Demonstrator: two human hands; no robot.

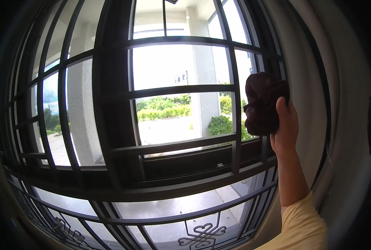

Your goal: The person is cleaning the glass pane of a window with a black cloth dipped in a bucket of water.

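Note:
My right hand (pixel 285 131) is raised at the right, with the thumb uppermost and the arm in a yellow sleeve (pixel 304 223). It is closed around a bunched dark maroon cloth (pixel 265 104). The cloth lies over the right part of the dark window grille (pixel 236 110) in the view. Whether it touches the bars or the pane behind them I cannot tell. Most of my fingers are hidden behind the cloth. My left hand is out of view.
Dark upright and cross bars (pixel 181 89) span the window, with scrolled metalwork (pixel 202 236) low down. A dark sill rail (pixel 185 168) runs below the middle panes. On the right are a pale wall (pixel 304 91) and a dark vertical strip (pixel 322 79). Green bushes (pixel 164 106) show outside.

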